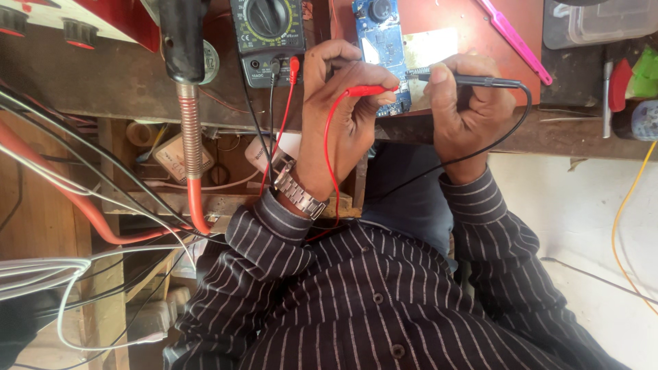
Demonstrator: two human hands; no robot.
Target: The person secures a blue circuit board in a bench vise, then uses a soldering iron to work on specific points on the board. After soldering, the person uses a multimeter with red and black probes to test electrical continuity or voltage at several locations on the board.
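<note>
We see tight room at the blue circuit board (379, 41): multimeter (268, 38) just beside on one side, red and black leads (329, 147) looping under the left hand (343, 109). Right hand (466, 103) has bare red bench top (473, 27) beyond, pink tool (515, 41) and plastic box (603, 20) farther out.

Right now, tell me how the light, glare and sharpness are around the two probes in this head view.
Head view: daylight is even and sharp on the left hand with the red probe and the right hand with the black probe; the blue circuit board carries a pale glare patch; the floor at right is washed out; the bench underside at left lies in shadow.
</note>
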